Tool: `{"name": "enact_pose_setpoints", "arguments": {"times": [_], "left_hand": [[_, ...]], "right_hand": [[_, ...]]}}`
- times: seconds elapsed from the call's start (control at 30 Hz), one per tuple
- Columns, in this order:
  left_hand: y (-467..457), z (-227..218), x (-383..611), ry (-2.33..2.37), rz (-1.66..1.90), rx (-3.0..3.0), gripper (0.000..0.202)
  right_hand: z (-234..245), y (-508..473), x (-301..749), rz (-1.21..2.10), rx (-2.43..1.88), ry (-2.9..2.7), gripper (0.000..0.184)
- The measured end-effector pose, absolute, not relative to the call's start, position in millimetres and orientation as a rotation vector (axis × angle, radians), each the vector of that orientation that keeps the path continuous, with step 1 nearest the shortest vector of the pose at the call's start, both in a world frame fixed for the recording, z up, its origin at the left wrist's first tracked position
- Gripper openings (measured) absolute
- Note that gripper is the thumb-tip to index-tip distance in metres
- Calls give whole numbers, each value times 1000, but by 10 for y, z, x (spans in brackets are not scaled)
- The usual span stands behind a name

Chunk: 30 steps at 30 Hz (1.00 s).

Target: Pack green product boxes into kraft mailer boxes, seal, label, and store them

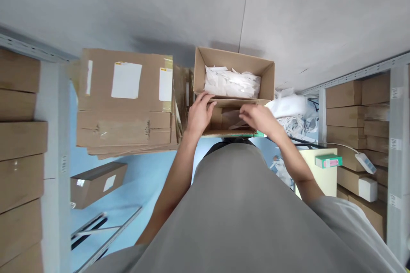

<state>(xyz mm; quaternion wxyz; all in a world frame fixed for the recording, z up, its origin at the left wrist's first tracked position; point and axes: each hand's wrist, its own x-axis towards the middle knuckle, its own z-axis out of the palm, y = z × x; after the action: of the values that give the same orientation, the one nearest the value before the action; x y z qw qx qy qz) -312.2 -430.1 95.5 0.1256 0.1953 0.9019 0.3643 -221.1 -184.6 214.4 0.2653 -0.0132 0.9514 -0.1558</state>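
My left hand [199, 114] is at the left end of two cardboard boxes, its fingers bent over the edge where they meet. The nearer box [217, 132] stands open against my body. Over its right half is my right hand [257, 116], slightly blurred, with fingers curled together. A thin pale sheet [233, 118] lies inside by those fingertips; whether they grip it I cannot make out. Behind, the farther open box [235, 56] holds a heap of white paper slips [232, 82].
Flattened cartons [124, 102] with white labels are stacked at left. Crumpled white packing material [293, 113] lies at right, near a green box [328, 161] and a power strip [365, 163]. Shelves of brown boxes [21, 136] line both sides. Another carton [98, 183] is lower left.
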Motion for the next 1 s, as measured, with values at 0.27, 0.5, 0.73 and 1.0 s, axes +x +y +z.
{"name": "enact_pose_setpoints", "arguments": {"times": [0.27,0.5,0.73,1.0], "left_hand": [[-4333,937,-3133,2610,1059,550,41],[-4325,967,-3126,2604,1044,490,41],[-4303,984,-3122,2598,1049,469,40],[-4301,967,-3130,2614,1052,507,39]], "right_hand": [[1246,-1201,-3666,-367,135,2526,63],[475,-1599,-4070,-2,46,2289,126],[574,-1405,-3915,-45,29,2283,48],[1258,-1036,-3411,-439,205,2742,26]]}}
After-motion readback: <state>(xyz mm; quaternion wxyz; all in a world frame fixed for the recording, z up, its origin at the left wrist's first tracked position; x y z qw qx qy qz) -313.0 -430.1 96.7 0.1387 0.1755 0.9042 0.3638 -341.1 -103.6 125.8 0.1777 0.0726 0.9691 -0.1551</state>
